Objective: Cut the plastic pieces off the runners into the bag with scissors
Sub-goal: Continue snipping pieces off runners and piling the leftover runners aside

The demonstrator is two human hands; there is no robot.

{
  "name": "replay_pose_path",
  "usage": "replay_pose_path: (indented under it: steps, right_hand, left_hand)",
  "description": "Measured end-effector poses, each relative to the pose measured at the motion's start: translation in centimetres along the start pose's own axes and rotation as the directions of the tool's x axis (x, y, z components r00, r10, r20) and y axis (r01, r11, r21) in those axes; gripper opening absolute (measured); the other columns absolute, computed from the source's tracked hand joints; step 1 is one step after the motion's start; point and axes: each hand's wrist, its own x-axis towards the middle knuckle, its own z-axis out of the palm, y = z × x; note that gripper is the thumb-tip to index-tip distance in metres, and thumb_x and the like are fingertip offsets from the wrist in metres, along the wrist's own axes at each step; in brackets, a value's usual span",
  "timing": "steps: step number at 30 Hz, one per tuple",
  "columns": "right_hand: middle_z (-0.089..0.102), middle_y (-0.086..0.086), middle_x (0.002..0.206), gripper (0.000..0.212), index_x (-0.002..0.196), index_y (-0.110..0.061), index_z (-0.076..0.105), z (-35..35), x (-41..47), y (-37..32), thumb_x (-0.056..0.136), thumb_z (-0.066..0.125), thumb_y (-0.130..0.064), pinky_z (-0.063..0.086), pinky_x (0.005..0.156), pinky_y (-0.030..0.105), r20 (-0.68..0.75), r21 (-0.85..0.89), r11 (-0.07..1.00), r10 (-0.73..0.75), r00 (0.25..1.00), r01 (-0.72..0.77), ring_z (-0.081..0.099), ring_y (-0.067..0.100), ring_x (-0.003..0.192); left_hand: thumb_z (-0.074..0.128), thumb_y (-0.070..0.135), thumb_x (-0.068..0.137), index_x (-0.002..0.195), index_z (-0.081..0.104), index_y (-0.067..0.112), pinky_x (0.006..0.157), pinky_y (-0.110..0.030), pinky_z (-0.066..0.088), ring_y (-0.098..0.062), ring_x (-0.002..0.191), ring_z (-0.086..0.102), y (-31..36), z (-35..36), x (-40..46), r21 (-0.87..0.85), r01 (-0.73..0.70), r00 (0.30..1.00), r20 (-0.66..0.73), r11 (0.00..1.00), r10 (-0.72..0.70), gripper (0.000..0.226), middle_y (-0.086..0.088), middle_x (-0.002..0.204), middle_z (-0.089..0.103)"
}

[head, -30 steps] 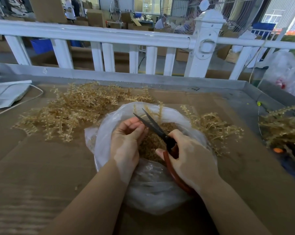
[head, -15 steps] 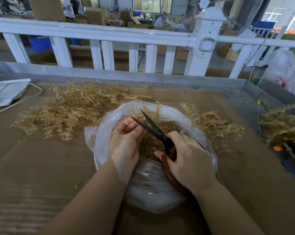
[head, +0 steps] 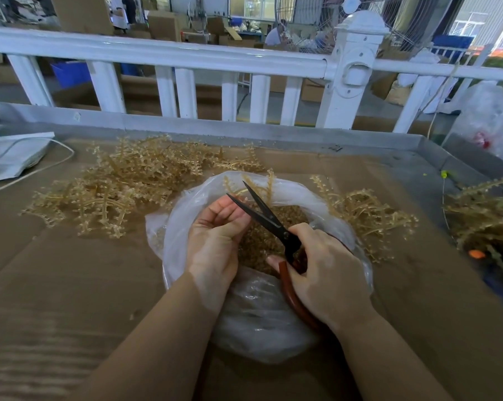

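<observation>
While the left hand (head: 215, 241) pinches a tan plastic runner (head: 269, 185) over the clear bag (head: 186, 227), the right hand (head: 322, 273) grips parted black scissors (head: 262, 212) — blades angled up-left toward the left hand's fingers.

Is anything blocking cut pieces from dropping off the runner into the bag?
Nothing visible does. The left hand holds the runner over the open mouth of the bag, and the open scissors, gripped by the right hand, sit above it too.
</observation>
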Motion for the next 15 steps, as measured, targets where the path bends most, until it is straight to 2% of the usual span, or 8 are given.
replay_pose_path:
  steps: [3,8,12,15]
  right_hand:
    - [0.063,-0.008,0.085,0.040,0.104,-0.025,0.058,0.00,-0.05,-0.02,0.082,0.055,-0.058,0.050,0.065,0.024,-0.005,-0.005,1.000,-0.001,1.000,0.001,0.059,0.012,0.078]
    - [0.064,-0.007,0.086,0.040,0.104,-0.024,0.059,0.07,-0.14,-0.02,0.082,0.058,-0.057,0.050,0.066,0.024,-0.008,-0.016,1.000,-0.005,1.000,0.005,0.061,0.013,0.079]
    - [0.065,-0.007,0.086,0.039,0.104,-0.023,0.059,0.07,-0.08,-0.03,0.082,0.060,-0.056,0.046,0.066,0.021,-0.008,-0.020,1.000,-0.005,1.000,0.005,0.062,0.013,0.079]
    - [0.065,-0.007,0.086,0.040,0.104,-0.023,0.059,0.05,-0.06,-0.07,0.082,0.057,-0.057,0.046,0.067,0.021,-0.005,-0.003,1.000,-0.008,1.000,0.008,0.062,0.013,0.079]
  left_hand:
    - [0.046,-0.028,0.075,0.090,0.059,0.002,0.065,-0.019,0.056,-0.009,0.069,0.068,0.07,-0.01,0.01,-0.017,0.007,1.000,0.004,1.000,-0.007,0.036,-0.004,0.074,0.066]
    - [0.045,-0.028,0.076,0.098,0.059,0.000,0.067,-0.019,0.056,-0.015,0.078,0.062,0.05,-0.21,0.02,0.014,0.044,0.999,0.013,0.999,-0.044,0.038,-0.010,0.085,0.059]
    - [0.042,-0.030,0.076,0.092,0.061,0.003,0.065,-0.019,0.056,-0.010,0.068,0.067,0.11,-0.13,-0.19,0.042,0.061,0.998,0.012,0.997,-0.061,0.041,-0.005,0.072,0.067]
    - [0.042,-0.031,0.076,0.087,0.062,0.004,0.063,-0.019,0.056,-0.010,0.067,0.067,0.16,-0.07,-0.31,0.050,0.071,0.997,0.030,0.996,-0.073,0.042,-0.006,0.071,0.067]
